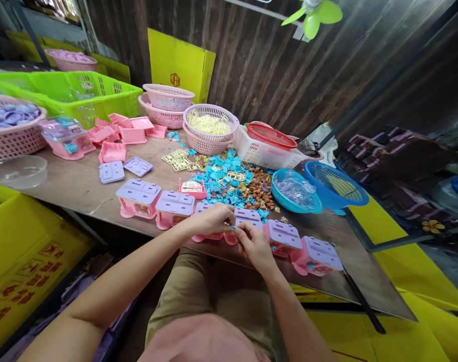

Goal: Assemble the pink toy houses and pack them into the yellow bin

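Note:
My left hand (213,218) and my right hand (254,243) meet at the table's near edge, fingertips pinched together on a small blue plastic piece (234,227). They work over a pink toy box with a lilac lid (247,217). More such pink and lilac boxes stand in a row along the edge, two to the left (139,197) (174,208) and two to the right (282,236) (316,255). A heap of small blue parts (225,178) and brown beads (257,190) lies just beyond my hands.
White basket of yellow parts (211,121), pink baskets (167,96), red-lidded white crate (264,146), blue bowl of clear pieces (295,191), blue sieve (334,185). Green crate (68,90) and lilac lids (111,172) at left. Yellow cartons (21,251) flank my knees.

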A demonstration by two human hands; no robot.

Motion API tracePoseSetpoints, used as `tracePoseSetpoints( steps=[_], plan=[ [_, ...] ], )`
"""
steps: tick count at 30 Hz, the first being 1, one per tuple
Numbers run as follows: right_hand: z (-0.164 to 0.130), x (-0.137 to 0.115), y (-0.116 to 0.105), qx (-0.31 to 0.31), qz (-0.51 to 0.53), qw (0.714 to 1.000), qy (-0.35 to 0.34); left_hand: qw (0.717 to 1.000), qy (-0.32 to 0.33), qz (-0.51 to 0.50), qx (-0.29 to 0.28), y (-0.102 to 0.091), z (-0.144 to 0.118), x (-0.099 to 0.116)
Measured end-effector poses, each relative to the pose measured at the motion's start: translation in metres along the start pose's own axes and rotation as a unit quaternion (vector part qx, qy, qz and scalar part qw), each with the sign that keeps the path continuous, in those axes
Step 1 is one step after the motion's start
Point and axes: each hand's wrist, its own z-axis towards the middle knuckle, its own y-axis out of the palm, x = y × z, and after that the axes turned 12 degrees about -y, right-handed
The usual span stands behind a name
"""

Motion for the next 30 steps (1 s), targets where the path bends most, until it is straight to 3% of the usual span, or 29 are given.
tracePoseSetpoints(
  steps=[3, 6, 9, 13, 16, 21, 30],
  plan=[
    [0.005, 0.0, 0.012, -0.06, 0.128, 0.989, 0.042, 1.0, -0.008, -0.01, -0.024, -0.014, -0.015, -0.011],
    [0.005, 0.003, 0.03, -0.033, 0.152, 0.987, 0.045, 0.998, -0.045, 0.033, -0.011, -0.033, -0.022, -0.023],
    [0.001, 0.01, 0.057, 0.035, 0.085, 0.995, 0.035, 0.984, -0.112, 0.138, 0.014, -0.047, -0.02, -0.035],
    [-0.002, 0.026, 0.097, 0.104, -0.048, 0.993, -0.026, 0.963, -0.157, 0.203, -0.079, -0.05, -0.005, -0.041],
    [0.001, 0.037, 0.115, 0.141, -0.097, 0.984, -0.05, 0.96, -0.165, 0.202, -0.1, -0.046, 0.005, -0.041],
    [0.004, 0.046, 0.123, 0.181, -0.165, 0.966, -0.086, 0.96, -0.167, 0.197, -0.107, -0.045, 0.009, -0.042],
    [0.002, 0.049, 0.124, 0.182, -0.229, 0.944, -0.151, 0.961, -0.161, 0.198, -0.108, -0.047, 0.001, -0.038]
  ],
)
